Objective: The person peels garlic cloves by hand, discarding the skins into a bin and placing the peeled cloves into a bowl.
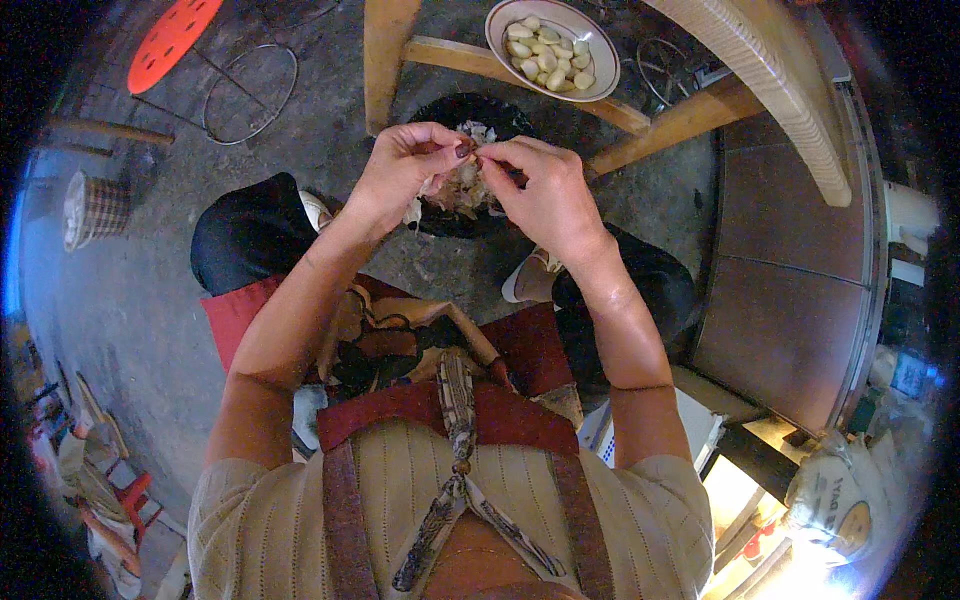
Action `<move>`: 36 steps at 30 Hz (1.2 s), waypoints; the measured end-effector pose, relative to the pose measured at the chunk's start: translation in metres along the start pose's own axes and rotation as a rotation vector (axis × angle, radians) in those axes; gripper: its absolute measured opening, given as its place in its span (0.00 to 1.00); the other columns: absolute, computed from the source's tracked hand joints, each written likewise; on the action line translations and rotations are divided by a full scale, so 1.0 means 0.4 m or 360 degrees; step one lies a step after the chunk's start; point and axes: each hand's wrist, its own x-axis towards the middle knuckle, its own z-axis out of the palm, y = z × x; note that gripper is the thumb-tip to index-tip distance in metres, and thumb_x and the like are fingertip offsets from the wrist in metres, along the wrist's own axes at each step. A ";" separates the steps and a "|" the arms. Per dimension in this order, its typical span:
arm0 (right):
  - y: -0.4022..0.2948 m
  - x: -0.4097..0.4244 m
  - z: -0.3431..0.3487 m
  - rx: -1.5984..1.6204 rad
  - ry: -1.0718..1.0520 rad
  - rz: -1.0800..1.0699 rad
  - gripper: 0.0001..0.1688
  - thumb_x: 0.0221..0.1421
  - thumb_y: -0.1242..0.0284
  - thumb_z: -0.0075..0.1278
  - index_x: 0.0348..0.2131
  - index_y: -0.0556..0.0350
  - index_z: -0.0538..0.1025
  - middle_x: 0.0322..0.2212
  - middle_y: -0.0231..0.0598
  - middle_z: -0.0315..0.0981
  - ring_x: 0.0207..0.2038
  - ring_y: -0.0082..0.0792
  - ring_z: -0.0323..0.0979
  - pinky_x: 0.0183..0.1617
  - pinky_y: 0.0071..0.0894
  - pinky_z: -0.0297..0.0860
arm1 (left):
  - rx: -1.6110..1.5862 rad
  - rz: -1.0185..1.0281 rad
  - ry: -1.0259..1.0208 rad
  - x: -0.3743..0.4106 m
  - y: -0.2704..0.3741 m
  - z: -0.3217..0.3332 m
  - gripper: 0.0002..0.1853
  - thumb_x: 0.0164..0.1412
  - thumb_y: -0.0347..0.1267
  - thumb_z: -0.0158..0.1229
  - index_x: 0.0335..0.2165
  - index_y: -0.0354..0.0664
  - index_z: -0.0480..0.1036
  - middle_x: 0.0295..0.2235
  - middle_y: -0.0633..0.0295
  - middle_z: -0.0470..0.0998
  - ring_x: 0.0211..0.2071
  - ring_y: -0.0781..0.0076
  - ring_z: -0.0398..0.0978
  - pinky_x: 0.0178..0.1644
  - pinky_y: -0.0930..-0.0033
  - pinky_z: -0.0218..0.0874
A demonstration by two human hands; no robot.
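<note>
My left hand (409, 169) and my right hand (544, 195) meet at the fingertips, pinching a small thing that looks like a garlic clove (472, 150); it is mostly hidden by the fingers. Below them on the floor is a black container (450, 225) with a heap of pale, papery garlic skins (465, 187). Beyond my right hand, a white bowl with a dark rim line (499, 37) holds many peeled garlic cloves (547, 56).
A wooden frame with a crossbar (450, 56) and a curved wooden piece (795, 90) stand ahead and to the right. An orange-red stool (169, 45) and a checked basket (105, 206) are at left. Brown panels (787, 330) line the right side. My knees flank the black container.
</note>
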 end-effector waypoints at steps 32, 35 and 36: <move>0.029 0.008 0.054 0.1170 0.0173 0.0782 0.07 0.52 0.78 0.51 0.32 0.66 0.75 0.21 0.36 0.75 0.21 0.23 0.73 0.24 0.22 0.69 | 0.0106 0.0422 0.0121 -0.003 -0.006 0.068 0.11 0.62 0.29 0.53 0.42 0.38 0.74 0.25 0.70 0.75 0.20 0.87 0.63 0.24 0.82 0.54; 0.025 0.010 0.045 0.1599 0.0208 0.0881 0.07 0.54 0.76 0.47 0.31 0.64 0.74 0.19 0.33 0.73 0.20 0.24 0.71 0.23 0.24 0.67 | -0.0105 0.0357 -0.0017 0.005 -0.013 0.034 0.10 0.62 0.30 0.54 0.41 0.38 0.74 0.27 0.69 0.76 0.20 0.86 0.62 0.23 0.81 0.54; 0.029 0.010 0.040 0.1667 0.0262 0.0877 0.08 0.54 0.76 0.45 0.31 0.64 0.73 0.18 0.32 0.72 0.20 0.24 0.70 0.23 0.25 0.66 | -0.0170 0.0359 -0.0036 0.007 -0.011 0.030 0.10 0.62 0.30 0.54 0.41 0.38 0.74 0.27 0.69 0.76 0.20 0.86 0.62 0.23 0.81 0.54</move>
